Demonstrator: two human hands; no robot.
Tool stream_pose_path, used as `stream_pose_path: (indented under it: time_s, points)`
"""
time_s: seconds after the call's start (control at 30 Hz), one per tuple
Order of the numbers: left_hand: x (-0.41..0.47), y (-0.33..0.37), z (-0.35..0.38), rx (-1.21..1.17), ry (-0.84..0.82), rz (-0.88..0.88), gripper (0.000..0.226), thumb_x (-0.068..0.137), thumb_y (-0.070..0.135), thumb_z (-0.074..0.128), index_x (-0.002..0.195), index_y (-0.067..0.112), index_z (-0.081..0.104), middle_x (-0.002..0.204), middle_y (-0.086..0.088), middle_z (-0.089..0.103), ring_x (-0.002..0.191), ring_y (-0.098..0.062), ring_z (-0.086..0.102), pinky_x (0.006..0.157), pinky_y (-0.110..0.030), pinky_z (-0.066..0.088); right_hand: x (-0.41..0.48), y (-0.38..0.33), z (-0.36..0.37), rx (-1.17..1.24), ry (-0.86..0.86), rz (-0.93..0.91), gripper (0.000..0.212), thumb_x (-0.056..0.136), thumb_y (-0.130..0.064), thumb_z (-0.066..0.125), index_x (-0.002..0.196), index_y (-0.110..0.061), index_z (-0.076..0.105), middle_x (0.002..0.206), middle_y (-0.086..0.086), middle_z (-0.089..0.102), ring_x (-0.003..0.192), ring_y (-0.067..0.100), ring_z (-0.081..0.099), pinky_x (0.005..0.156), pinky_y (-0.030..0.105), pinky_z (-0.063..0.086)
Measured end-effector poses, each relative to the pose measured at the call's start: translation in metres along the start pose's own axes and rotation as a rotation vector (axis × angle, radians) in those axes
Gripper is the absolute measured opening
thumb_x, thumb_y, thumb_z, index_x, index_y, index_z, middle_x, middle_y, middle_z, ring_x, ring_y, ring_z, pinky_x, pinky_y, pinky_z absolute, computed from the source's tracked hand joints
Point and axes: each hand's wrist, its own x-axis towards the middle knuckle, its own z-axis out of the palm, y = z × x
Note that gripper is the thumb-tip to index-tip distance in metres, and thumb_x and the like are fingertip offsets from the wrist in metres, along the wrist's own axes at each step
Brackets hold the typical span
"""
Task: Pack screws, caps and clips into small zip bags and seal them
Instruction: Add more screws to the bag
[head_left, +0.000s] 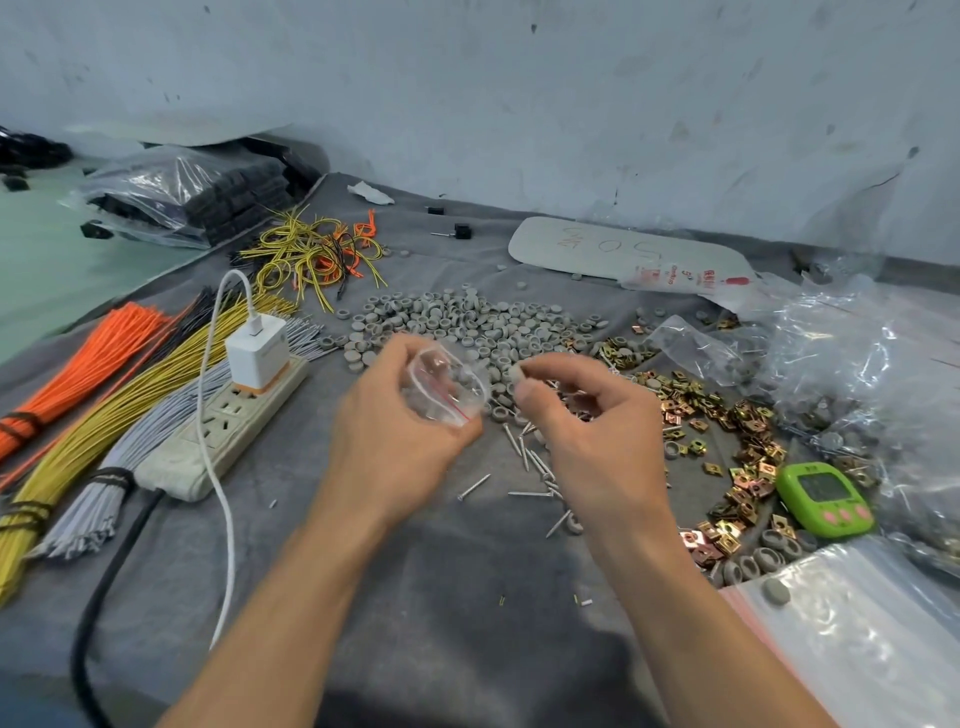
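- Head view: the left hand (400, 436) is raised over the middle of the bench (415, 597), which is covered with a grey cloth. Its fingers and thumb curl round a small clear zip bag (448, 388) with a red seal line. The bag's mouth faces the other hand, and a few grey pieces show blurred inside it.
- The right hand (587, 431) is just beside the bag's mouth. Its thumb and forefinger pinch a single grey cap (516, 374), and the other fingers are loosely curled.
- A wide pile of grey caps (467, 322) lies beyond both hands, toward the far edge.
- Loose screws (535, 462) lie scattered on the cloth under and between the wrists.
- Brass-coloured clips (727, 431) spread in an arc to the right of the right hand, mixed with a few caps.
- A green timer (826, 499) lies by the clips, near the right edge.
- Crumpled clear bags (857, 364) are heaped along the right edge, and a flat stack of zip bags (857, 639) fills the near right corner.
- A power strip (223, 431) with a white charger (257, 353) plugged in lies left of the hands.
- Bundles of orange wires (78, 364), yellow wires (104, 426) and grey wires (104, 488) lie toward the left edge.
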Motion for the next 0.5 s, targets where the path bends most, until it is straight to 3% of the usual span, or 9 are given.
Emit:
stream_pose_path:
  time_s: [0.03,0.17,0.27,0.33,0.4,0.47,0.5]
  points:
    - [-0.002,0.003,0.004,0.042,-0.037,0.018,0.041,0.062,0.043,0.081,0.096,0.038,0.059,0.087,0.024,0.07,0.073,0.005,0.065,0.058,-0.01,0.045,0.001,-0.002,-0.002,-0.01,0.008,-0.046,0.013,0.083,-0.024,0.085,0.088,-0.036,0.082,0.108,-0.022,0.073,0.111,0.001,0.065,0.1,0.04,0.053]
    - [-0.006,0.011,0.018,0.14,-0.117,0.066,0.043,0.06,0.045,0.076,0.098,0.039,0.057,0.086,0.019,0.069,0.077,0.0,0.063,0.064,-0.02,0.049,-0.002,-0.002,-0.003,-0.228,-0.124,-0.097,0.028,0.082,-0.024,0.083,0.086,-0.051,0.077,0.143,-0.026,0.053,0.138,-0.006,0.04,0.115,0.022,0.03]
    - [-0.004,0.01,0.022,0.181,-0.126,0.085,0.042,0.064,0.037,0.081,0.098,0.036,0.057,0.086,0.016,0.067,0.079,-0.002,0.061,0.066,-0.018,0.045,-0.001,-0.001,-0.001,-0.203,-0.185,0.004,0.034,0.087,-0.018,0.078,0.083,-0.052,0.075,0.151,-0.021,0.048,0.139,-0.008,0.038,0.118,0.029,0.032]
    - [-0.004,0.009,0.022,0.167,-0.132,0.067,0.045,0.064,0.036,0.085,0.098,0.037,0.057,0.086,0.016,0.068,0.078,-0.001,0.062,0.064,-0.017,0.046,0.002,-0.002,-0.009,-0.11,-0.13,0.041,0.033,0.089,-0.016,0.076,0.082,-0.048,0.08,0.14,-0.024,0.057,0.124,-0.017,0.049,0.104,0.026,0.045]
    - [-0.003,0.007,0.021,0.109,-0.113,0.051,0.044,0.063,0.036,0.087,0.097,0.038,0.058,0.088,0.022,0.069,0.077,0.003,0.064,0.061,-0.013,0.045,0.007,0.001,-0.027,-0.123,-0.045,0.063,0.029,0.088,-0.016,0.077,0.08,-0.044,0.081,0.11,-0.025,0.072,0.087,-0.016,0.064,0.075,0.014,0.05]
    - [-0.001,0.005,0.017,0.054,-0.082,0.02,0.042,0.065,0.036,0.086,0.097,0.039,0.059,0.09,0.026,0.069,0.075,0.006,0.064,0.059,-0.012,0.044,0.008,0.004,-0.047,-0.354,-0.065,0.109,0.026,0.086,-0.016,0.078,0.075,-0.039,0.08,0.082,-0.023,0.074,0.05,-0.006,0.06,0.048,0.008,0.042]
    - [0.0,0.003,0.015,0.026,-0.068,-0.001,0.041,0.066,0.037,0.086,0.097,0.039,0.059,0.091,0.026,0.07,0.072,0.006,0.064,0.06,-0.014,0.045,0.007,0.006,-0.055,-0.496,-0.128,0.146,0.026,0.086,-0.016,0.079,0.072,-0.038,0.078,0.076,-0.023,0.072,0.046,-0.003,0.059,0.043,0.008,0.04]
